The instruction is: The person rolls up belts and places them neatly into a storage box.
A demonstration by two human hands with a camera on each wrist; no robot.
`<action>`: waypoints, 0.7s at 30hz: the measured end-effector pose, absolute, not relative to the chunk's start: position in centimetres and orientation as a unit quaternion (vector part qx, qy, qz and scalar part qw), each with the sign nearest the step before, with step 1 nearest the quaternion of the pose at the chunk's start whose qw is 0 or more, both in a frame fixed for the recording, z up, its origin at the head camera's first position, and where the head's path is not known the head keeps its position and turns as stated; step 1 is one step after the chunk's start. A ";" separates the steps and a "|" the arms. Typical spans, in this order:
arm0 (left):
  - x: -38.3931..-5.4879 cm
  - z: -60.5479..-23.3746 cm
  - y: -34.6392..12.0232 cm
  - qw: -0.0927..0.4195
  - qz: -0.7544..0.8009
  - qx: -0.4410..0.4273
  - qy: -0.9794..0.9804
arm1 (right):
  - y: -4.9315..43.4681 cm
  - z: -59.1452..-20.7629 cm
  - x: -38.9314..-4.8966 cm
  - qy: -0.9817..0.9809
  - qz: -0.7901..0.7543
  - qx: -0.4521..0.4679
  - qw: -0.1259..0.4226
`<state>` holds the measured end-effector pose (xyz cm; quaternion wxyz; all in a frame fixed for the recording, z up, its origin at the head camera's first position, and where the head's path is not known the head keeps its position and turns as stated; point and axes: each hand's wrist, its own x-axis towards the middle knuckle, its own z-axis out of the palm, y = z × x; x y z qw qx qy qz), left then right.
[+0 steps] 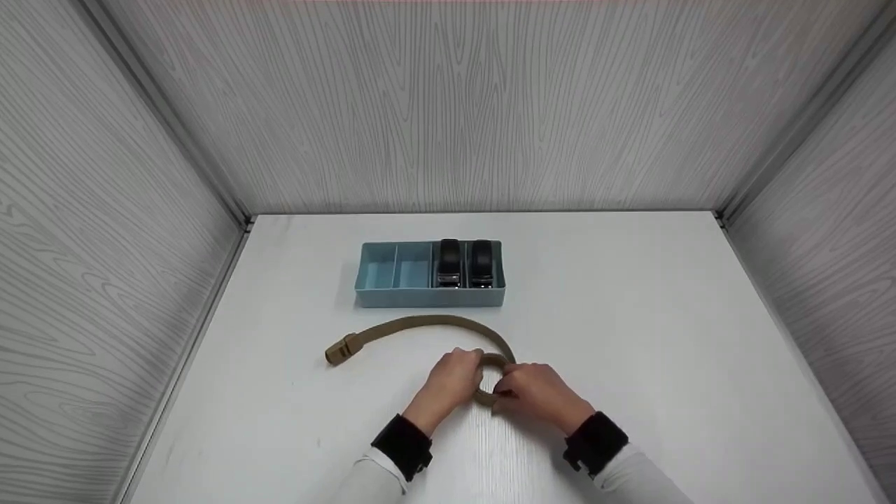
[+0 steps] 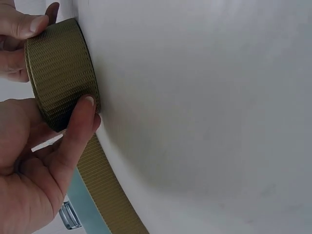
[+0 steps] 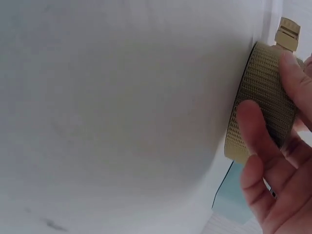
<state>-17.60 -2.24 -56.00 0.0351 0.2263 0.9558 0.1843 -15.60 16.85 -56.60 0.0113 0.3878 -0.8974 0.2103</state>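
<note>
A brown webbing belt (image 1: pixel 448 319) lies on the white table, one stretch curving out to the left and ending in a buckle (image 1: pixel 342 349). Its other end is wound into a round coil (image 2: pixel 61 68) standing on edge. My left hand (image 1: pixel 453 378) pinches the coil's left side, thumb and fingers on the band. From the right, my right hand (image 1: pixel 542 393) grips the same coil, fingertips at the ring's inner and outer faces. In the right wrist view, fingers (image 3: pixel 253 126) press against the ribbed webbing, and the buckle shows beyond the coil.
Behind the belt stands a blue-grey divided box (image 1: pixel 430 299). Two rolled black belts with shiny buckles, one on the left (image 1: pixel 449 259) and one on the right (image 1: pixel 481 259), sit upright in its right-hand compartments. Wood-grain panels (image 1: pixel 448 105) enclose the table's back and sides.
</note>
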 end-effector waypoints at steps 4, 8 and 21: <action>-17.5 -56.0 -1.9 0.050 0.212 0.197 0.956 | 16.5 -56.8 -15.4 -0.903 0.190 0.385 0.031; -17.7 -55.8 -1.9 0.050 0.181 0.216 0.958 | 17.0 -56.8 -15.6 -0.894 0.198 0.401 0.024; -17.3 -55.6 -1.8 0.027 0.154 0.203 0.967 | 16.8 -56.7 -15.5 -0.886 0.170 0.425 0.076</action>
